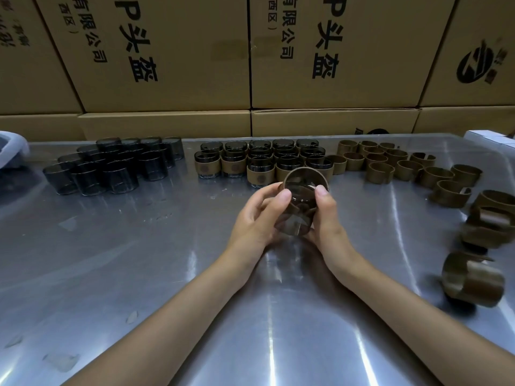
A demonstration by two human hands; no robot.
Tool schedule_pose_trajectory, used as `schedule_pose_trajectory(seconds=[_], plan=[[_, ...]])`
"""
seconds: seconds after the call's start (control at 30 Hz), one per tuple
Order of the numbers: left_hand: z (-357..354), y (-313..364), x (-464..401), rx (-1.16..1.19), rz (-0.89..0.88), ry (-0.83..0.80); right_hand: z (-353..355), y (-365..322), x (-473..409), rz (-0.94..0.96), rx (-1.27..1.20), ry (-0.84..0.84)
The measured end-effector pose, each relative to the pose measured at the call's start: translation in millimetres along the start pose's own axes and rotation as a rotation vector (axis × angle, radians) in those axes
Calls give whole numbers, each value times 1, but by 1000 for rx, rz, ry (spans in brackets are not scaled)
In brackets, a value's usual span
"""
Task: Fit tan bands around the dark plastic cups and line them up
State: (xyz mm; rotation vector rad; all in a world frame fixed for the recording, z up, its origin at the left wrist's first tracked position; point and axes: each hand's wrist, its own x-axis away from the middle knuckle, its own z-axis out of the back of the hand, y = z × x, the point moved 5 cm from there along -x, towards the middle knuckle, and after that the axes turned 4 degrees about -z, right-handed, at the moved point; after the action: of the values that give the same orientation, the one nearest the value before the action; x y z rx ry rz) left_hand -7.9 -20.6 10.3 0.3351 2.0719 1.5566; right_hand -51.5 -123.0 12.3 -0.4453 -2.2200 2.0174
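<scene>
Both my hands hold one dark see-through cup (296,215) above the middle of the metal table (139,260). A tan band (305,174) sits around the cup's upper rim. My left hand (257,215) grips the cup from the left, and my right hand (327,215) grips it from the right, both thumbs up by the band. Behind them stand rows of banded cups (262,162). Bare dark cups (111,165) cluster at the far left. Loose tan bands (395,162) lie at the far right.
More loose bands (473,282) are scattered along the table's right edge. Large cardboard boxes (167,65) with black print wall off the back. A grey bin (11,151) pokes in at the far left, and a white box (490,137) sits at the far right.
</scene>
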Motion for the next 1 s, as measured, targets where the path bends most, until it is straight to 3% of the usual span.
schedule_pose_trajectory(seconds=[0.2,0.57,0.87,1.0], plan=[[6,2,-1,42,-28,127,-3,-6,4,51,9,13],[6,-2,-1,218,4,109,3,-10,6,70,-84,127],[8,-4,-1,376,68,98,5,2,-5,-56,-313,17],[10,0,-1,379,50,70,10,5,-9,-201,-172,-106]])
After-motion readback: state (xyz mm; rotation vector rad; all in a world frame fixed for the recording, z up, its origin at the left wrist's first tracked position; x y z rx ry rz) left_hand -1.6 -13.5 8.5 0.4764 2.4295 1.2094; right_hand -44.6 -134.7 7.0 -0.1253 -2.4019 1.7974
